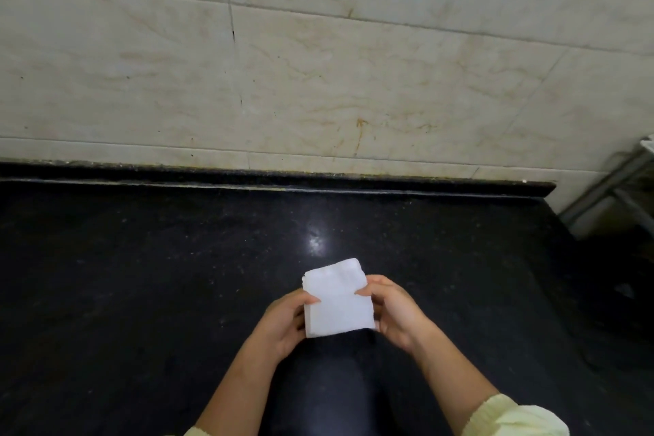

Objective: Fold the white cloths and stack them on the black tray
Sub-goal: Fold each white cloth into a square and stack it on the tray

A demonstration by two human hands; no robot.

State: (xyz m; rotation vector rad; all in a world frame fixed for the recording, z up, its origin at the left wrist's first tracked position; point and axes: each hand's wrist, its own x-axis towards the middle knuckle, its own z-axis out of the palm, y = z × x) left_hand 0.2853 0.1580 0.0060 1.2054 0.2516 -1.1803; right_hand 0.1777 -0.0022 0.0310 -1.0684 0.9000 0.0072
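White folded square cloth (338,299) sits held just above the glossy black stone desk (141,276), left hand (286,324) and right hand (391,311) pinching opposite edges. Soft, light and floppy, likely; side grips suit it.

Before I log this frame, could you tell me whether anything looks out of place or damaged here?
The folded white cloth, held by the left hand and right hand, looks tidy. The only oddities are on the tiled wall: a brownish drip stain above the counter and dark marks along a tile joint.
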